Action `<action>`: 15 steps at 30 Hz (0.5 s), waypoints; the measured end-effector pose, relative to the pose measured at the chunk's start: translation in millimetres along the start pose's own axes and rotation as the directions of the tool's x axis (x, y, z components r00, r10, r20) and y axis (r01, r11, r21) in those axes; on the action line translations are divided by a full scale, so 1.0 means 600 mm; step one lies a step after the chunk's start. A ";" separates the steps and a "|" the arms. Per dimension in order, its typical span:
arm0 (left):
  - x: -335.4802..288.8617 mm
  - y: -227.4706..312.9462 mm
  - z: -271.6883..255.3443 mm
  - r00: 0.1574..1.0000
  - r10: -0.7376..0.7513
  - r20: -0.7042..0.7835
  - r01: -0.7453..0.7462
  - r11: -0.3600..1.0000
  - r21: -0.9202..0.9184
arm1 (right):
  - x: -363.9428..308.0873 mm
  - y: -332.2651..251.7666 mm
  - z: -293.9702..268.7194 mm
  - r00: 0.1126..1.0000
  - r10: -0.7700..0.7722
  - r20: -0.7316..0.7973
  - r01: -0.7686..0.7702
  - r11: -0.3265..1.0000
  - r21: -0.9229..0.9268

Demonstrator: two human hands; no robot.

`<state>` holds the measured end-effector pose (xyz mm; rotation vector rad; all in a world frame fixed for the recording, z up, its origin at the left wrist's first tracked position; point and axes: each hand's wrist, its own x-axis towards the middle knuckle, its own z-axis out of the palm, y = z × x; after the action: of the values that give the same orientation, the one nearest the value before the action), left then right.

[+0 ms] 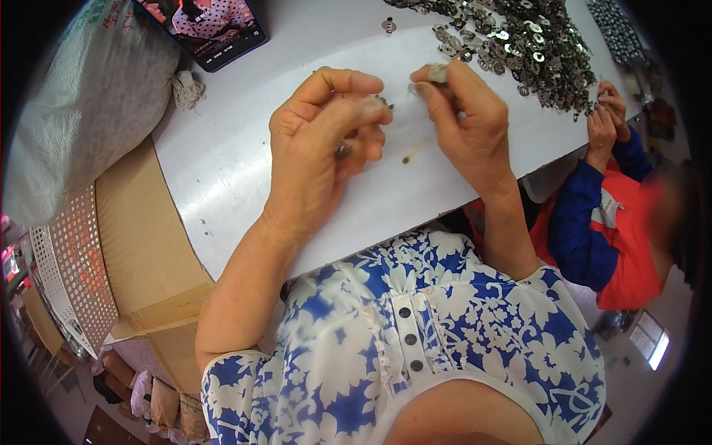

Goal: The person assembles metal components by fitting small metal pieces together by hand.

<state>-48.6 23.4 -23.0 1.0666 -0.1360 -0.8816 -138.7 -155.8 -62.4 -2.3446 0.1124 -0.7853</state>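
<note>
Above the white table, my left hand is curled with its thumb against the fingers. A small dark metal piece shows at its fingertips, and another shiny metal piece sits inside the curled fingers. To its right, my right hand is closed in a pinch, and whatever it holds is too small to make out. A pale wrap covers one of its fingertips. Beyond the right hand lies a large heap of small, flat, round metal parts. One loose metal part lies left of the heap.
A phone with a lit screen is at the far left, near a white woven sack and a bundle of string. Cardboard stands beside the table's left edge. At right, another person's hands are by the heap.
</note>
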 end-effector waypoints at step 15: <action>0.004 -0.003 -0.003 0.987 -0.072 0.145 0.074 0.997 -0.010 | -0.002 -0.035 0.010 0.988 -0.095 0.119 0.086 0.994 0.074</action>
<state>-46.8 22.7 -26.3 0.9986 -0.2116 -1.0249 -139.0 -135.4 -53.7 -2.3393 -0.0731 -0.6760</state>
